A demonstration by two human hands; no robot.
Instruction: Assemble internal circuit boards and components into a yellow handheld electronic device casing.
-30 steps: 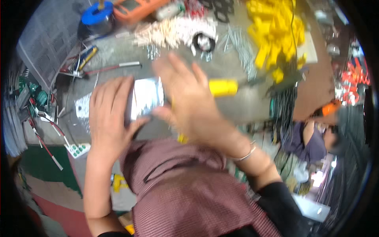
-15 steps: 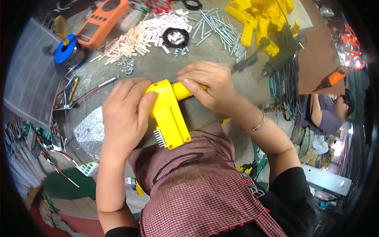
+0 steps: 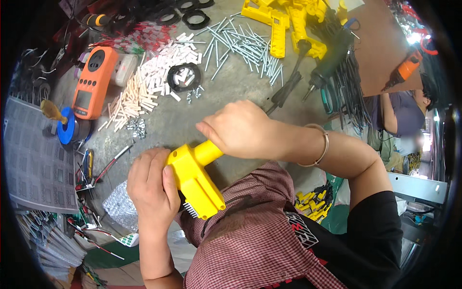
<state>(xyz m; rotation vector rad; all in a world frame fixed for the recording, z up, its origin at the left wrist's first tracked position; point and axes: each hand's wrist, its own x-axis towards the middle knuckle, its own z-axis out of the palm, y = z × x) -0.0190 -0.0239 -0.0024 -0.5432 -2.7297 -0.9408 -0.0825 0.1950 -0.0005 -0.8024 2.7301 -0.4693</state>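
The left grip (image 3: 154, 188) is clamped on the left side of a yellow housing (image 3: 196, 182), its thumb laid along the far part; the right grip (image 3: 245, 129) is closed round the round yellow handle (image 3: 207, 152) that juts from the housing toward the far right; a thin bracelet (image 3: 326, 144) circles the right wrist. From where I stand, the housing is between the two grips, at the near side of the table (image 3: 231, 94), slanting so that its near end comes over the red-checked apron (image 3: 260, 226); a row of pale pins (image 3: 191, 210) sticks out by that near end.

To the left, crumpled bubble wrap (image 3: 120, 204) lies just beside the left grip; farther left is a blue-rimmed reel (image 3: 70, 126), with an orange meter (image 3: 95, 82) on its far side; cream sticks (image 3: 129, 103) and white sticks (image 3: 161, 62) are heaped at the middle left, a black ring (image 3: 184, 77) lying at the right edge of the heap; long screws (image 3: 240, 45) spread across the far middle; yellow shells (image 3: 279, 38) pile up at the far right, near a dark power driver (image 3: 325, 67); an orange driver (image 3: 408, 69) rests well to the right, near another person (image 3: 406, 115) in a dark purplish top.
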